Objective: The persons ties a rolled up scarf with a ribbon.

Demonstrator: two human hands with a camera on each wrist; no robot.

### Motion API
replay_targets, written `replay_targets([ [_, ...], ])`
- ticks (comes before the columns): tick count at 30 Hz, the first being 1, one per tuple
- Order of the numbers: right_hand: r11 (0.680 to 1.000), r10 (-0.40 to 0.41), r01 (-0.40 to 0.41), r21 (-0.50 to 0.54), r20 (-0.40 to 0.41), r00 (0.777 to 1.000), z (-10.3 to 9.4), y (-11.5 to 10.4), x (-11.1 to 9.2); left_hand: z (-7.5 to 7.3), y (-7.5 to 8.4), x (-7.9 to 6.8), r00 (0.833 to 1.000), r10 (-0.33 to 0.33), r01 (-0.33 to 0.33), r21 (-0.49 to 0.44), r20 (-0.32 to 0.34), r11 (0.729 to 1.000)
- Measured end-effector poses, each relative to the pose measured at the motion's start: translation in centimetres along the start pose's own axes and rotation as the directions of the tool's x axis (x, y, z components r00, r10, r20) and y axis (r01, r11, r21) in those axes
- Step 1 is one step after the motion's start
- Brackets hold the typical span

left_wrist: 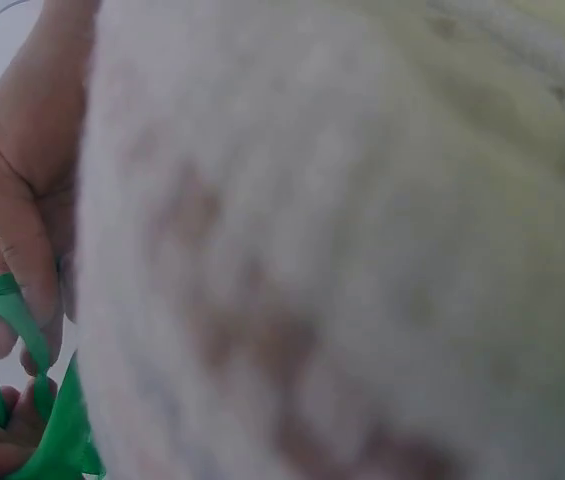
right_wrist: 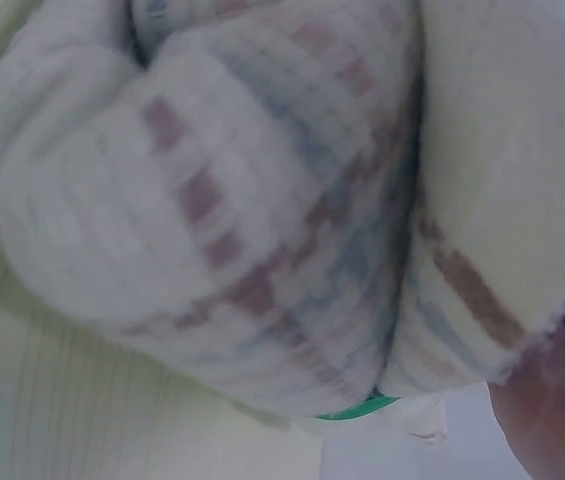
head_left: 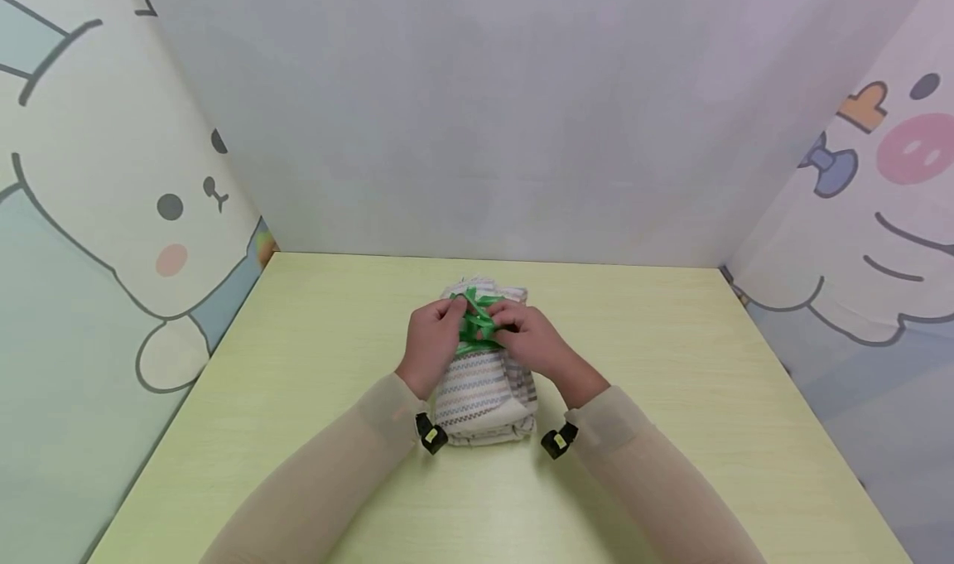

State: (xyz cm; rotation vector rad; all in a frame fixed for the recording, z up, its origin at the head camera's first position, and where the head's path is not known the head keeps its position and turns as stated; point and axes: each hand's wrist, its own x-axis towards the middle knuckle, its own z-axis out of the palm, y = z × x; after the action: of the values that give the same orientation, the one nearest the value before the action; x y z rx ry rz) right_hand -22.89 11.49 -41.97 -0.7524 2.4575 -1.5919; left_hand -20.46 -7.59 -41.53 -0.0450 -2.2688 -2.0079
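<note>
A folded, striped towel point(head_left: 473, 390) lies on the table, white with bands of brown, grey and pale pink. Around its far half runs a green ribbon point(head_left: 475, 349), with loops and loose ends bunched on top. My left hand point(head_left: 435, 339) pinches the ribbon from the left, thumb against the fingers. From the right, my right hand point(head_left: 532, 340) pinches another part with bent fingers. In the left wrist view, the ribbon point(left_wrist: 60, 440) loops around fingertips, beside the blurred towel point(left_wrist: 312, 200). The towel point(right_wrist: 262, 220) fills most of the right wrist view, hiding most of that hand.
The pale yellow wooden table point(head_left: 335, 332) extends on all sides of the towel. A plain grey-white wall point(head_left: 477, 117) stands behind it. Cartoon-printed curtains point(head_left: 112, 175) flank the table. Each wrist wears a small black camera point(head_left: 431, 434).
</note>
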Motion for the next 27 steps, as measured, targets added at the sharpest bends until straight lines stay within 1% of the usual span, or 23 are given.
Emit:
replay_targets([
  [3,1.000,0.006,-0.006,0.015,-0.010,1.000,0.00,0.01,-0.05,0.12,0.12,0.02,1.000,0.007,-0.006,-0.005,0.020,1.000],
  [7,0.998,0.034,-0.033,0.045,-0.014,0.999,0.06,0.04,-0.05,0.16,0.22,0.05,1.000,0.004,-0.004,-0.004,0.031,1.000],
  [10,0.998,0.042,-0.042,0.036,-0.005,0.999,0.14,0.11,-0.01,0.12,0.21,0.14,1.000,-0.001,0.000,0.009,0.029,1.000],
  [12,0.999,0.032,-0.032,0.021,0.007,0.999,0.18,0.14,-0.01,0.08,0.18,0.22,1.000,-0.002,0.002,0.013,0.030,1.000],
  [15,1.000,-0.005,0.005,-0.002,0.021,1.000,0.16,0.26,-0.01,0.06,0.16,0.34,1.000,-0.004,0.004,0.012,0.031,1.000],
  [19,0.999,-0.040,0.040,0.001,-0.002,0.999,0.09,0.53,-0.01,0.19,0.20,0.41,0.999,-0.004,0.003,0.026,0.045,1.000],
  [23,0.999,-0.017,0.019,0.045,-0.036,0.999,0.14,0.47,-0.02,0.39,0.22,0.31,0.997,-0.010,0.006,0.052,0.074,0.999],
  [27,0.996,0.013,-0.008,0.088,-0.057,0.998,0.35,0.36,0.06,0.41,0.09,0.20,0.997,-0.015,0.011,0.050,0.079,0.999],
])
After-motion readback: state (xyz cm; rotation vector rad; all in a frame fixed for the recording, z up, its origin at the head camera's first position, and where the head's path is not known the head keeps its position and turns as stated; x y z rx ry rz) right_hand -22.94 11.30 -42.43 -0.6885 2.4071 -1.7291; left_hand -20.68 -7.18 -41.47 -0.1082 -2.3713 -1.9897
